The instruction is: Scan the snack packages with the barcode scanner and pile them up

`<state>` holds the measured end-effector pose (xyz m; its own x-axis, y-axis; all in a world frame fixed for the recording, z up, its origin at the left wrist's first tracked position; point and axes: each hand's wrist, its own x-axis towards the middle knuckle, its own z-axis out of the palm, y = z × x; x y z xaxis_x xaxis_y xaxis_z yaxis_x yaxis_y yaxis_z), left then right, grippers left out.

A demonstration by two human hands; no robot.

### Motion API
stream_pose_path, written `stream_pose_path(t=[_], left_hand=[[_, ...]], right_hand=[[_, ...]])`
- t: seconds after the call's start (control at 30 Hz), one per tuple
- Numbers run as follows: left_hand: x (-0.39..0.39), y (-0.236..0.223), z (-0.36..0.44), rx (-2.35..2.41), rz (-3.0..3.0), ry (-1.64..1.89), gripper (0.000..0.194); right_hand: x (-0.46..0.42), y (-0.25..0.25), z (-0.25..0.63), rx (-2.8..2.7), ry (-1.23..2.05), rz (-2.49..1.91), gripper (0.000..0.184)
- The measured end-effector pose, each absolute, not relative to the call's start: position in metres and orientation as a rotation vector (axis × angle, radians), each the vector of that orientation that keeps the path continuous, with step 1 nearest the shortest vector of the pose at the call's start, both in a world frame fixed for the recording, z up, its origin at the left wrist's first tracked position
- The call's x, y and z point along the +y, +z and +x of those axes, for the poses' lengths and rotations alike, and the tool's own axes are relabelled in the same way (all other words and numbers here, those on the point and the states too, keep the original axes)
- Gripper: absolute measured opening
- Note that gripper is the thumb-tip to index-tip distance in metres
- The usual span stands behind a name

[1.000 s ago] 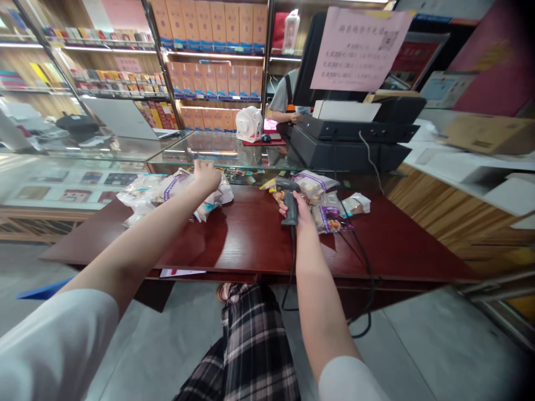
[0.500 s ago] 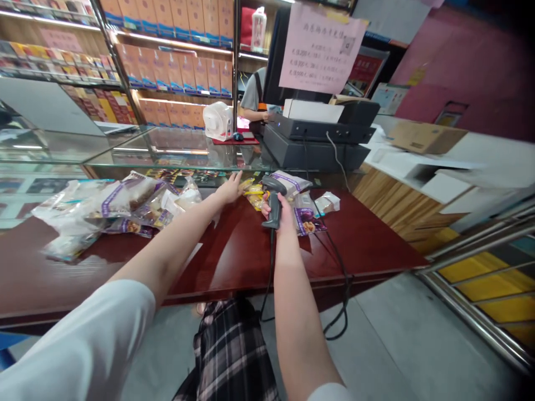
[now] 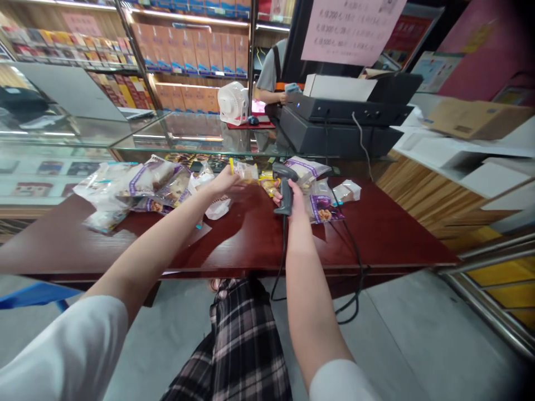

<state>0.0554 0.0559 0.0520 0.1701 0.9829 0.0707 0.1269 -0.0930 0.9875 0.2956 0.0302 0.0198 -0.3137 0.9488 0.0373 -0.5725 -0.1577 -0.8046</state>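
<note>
Two hands, right hand clenched round a barcode scanner, left hand at a snack packet, its grasp unclear

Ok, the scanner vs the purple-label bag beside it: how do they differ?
The barcode scanner is dark grey, rigid and pistol-shaped; the snack bag is soft clear plastic with a purple label. The scanner is gripped upright in the right hand, its cable hanging down; the bag lies flat on the red wood counter. Both are over that counter.
</note>
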Motion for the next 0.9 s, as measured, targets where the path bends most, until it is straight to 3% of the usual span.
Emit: stream_pose_path(t=[0.2,0.4,0.57,0.9], left_hand=[[-0.014,0.042,0.025,0.918,1.337,1.257,0.053],[-0.005,0.027,0.032,1.121,1.357,1.485,0.064],[0.007,0.019,0.035,1.254,1.374,1.583,0.062],[0.003,0.012,0.037,1.537,1.972,1.539,0.048]], right_hand=[[0.017,0.030,0.283,-1.013,1.802,-0.581,0.021],[0.013,0.035,0.278,-1.092,1.811,-0.641,0.020],[0.011,0.038,0.275,-1.154,1.756,-0.573,0.020],[0.004,0.037,0.253,-1.314,1.811,-0.561,0.030]])
